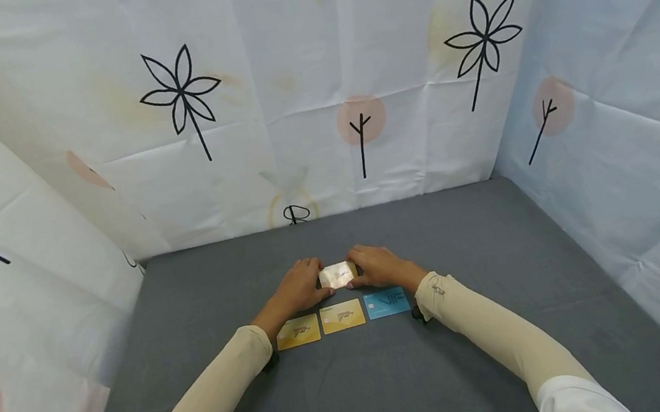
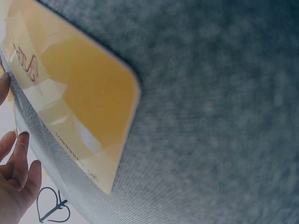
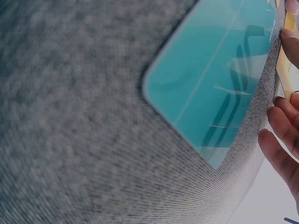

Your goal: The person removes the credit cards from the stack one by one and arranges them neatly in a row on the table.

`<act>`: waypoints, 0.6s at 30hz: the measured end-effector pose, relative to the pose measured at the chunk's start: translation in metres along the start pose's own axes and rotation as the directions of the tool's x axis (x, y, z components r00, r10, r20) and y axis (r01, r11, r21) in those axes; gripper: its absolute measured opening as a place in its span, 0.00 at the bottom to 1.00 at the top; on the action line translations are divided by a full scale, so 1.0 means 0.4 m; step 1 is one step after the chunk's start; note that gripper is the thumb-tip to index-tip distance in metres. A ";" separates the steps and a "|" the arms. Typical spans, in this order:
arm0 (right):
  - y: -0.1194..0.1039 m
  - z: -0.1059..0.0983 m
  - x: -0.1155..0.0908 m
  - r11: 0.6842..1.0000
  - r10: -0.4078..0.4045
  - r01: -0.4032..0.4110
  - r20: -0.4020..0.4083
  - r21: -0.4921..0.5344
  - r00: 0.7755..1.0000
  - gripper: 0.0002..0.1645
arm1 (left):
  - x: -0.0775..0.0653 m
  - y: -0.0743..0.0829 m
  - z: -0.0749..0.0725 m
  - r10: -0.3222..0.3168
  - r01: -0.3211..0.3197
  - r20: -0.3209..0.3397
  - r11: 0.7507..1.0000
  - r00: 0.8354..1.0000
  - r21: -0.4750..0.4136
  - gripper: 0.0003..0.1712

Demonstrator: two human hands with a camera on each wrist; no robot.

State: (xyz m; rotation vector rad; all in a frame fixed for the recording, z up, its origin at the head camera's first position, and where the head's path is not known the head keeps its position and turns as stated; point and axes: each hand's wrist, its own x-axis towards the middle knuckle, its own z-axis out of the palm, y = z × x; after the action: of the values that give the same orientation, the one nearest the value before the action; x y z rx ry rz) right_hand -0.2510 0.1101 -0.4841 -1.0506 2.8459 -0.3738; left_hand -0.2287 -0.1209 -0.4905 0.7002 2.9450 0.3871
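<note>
Both hands meet at a shiny gold card [image 1: 338, 275] in the middle of the table. My left hand [image 1: 301, 285] holds its left edge, thumb at the near corner and fingers at the far one. At the right edge my right hand [image 1: 378, 266] grips it the same way. Glare whitens much of the card's face. In front of the hands lie two yellow cards in a row, the left one [image 1: 298, 332] by the left wrist and the middle one [image 1: 342, 316] beside it. A blue card [image 1: 386, 302] with large dark letters ends the row, below the right hand.
A dark grey cloth covers the table [image 1: 354, 391]. White sheets with black flower drawings [image 1: 286, 65] enclose it at the back and sides. Dark bands sit at both wrists, close over the table.
</note>
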 end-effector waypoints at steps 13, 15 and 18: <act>-0.003 -0.011 0.002 1.000 0.022 -0.022 -0.023 0.004 0.999 0.37 | -0.003 0.007 -0.005 -0.006 0.006 -0.010 1.000 1.000 -0.003 0.31; -0.004 -0.015 0.003 1.000 0.020 -0.020 -0.033 0.004 0.999 0.36 | -0.005 0.007 -0.006 0.004 -0.004 -0.016 1.000 1.000 0.007 0.32; -0.007 -0.021 0.004 1.000 0.019 -0.019 -0.038 -0.001 0.999 0.36 | -0.008 0.006 -0.007 0.021 -0.020 -0.029 1.000 0.999 0.019 0.33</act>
State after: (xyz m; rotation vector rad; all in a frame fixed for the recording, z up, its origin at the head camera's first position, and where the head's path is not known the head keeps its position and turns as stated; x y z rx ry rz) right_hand -0.2517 0.1086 -0.4751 -1.0262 2.8875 -0.3948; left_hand -0.2251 -0.1209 -0.4870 0.7337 2.9744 0.3754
